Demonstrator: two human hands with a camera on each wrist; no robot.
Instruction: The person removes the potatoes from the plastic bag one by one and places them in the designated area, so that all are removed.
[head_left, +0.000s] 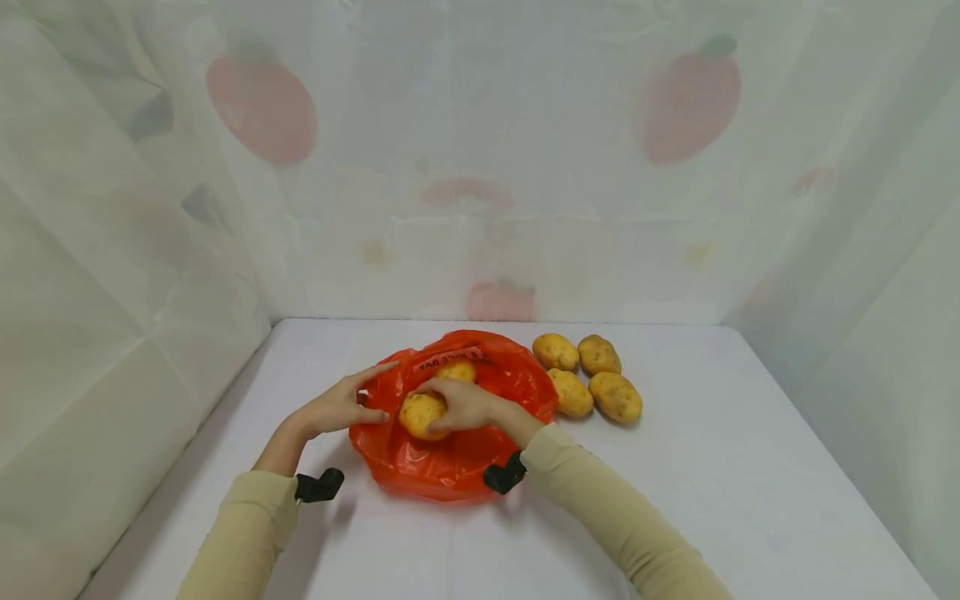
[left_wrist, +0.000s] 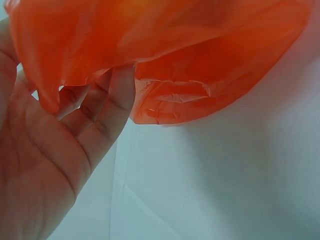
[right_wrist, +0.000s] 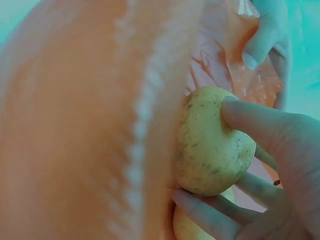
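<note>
A red plastic bag [head_left: 420,483] lies spread on the table with its mouth facing up. My left hand [head_left: 337,407] holds the bag's left rim, thumb on the inner side and fingers behind the plastic, as the left wrist view shows at the hand [left_wrist: 45,155]. Inside the bag, my right hand [head_left: 468,404] grips a yellow potato [head_left: 422,415], its thumb and fingers around it. The right wrist view shows this potato [right_wrist: 207,145] close up. Another potato [head_left: 457,370] lies in the bag just behind, partly hidden by the right hand.
Several potatoes [head_left: 615,397] are grouped on the white table [head_left: 720,483] just right of the bag, one touching its rim in the head view. Pale curtains [head_left: 480,108] with faded fruit prints enclose the table at the back and both sides.
</note>
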